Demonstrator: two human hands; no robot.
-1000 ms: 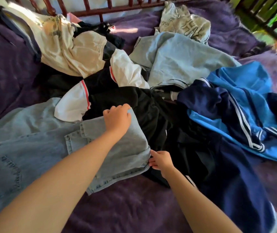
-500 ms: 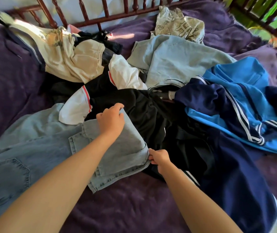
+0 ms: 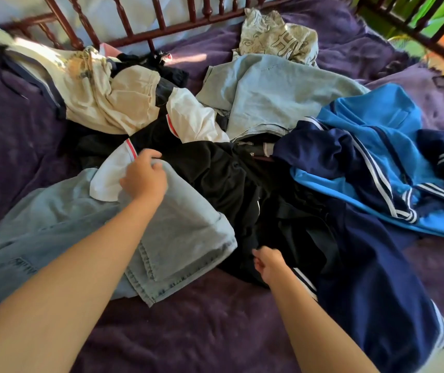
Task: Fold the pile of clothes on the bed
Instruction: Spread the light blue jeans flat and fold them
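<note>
From my feed: L hand [image 3: 144, 180] has its fingers curled over the far edge of the jeans [image 3: 185, 232], right next to a white sleeve [image 3: 110, 179], so it's gripping denim afaict. R hand [image 3: 268, 263] sits on the black top [image 3: 215, 179] just beside the jeans' hem, fingers curled, but I can't tell if it's pinching anything. Jeans lie at the near-left of the pile on the purple blanket [image 3: 202, 332], w/ a blue jacket [image 3: 371, 146] on the right, and a cream shirt [image 3: 123, 103] further back by the wooden rail [image 3: 177, 29].
</note>
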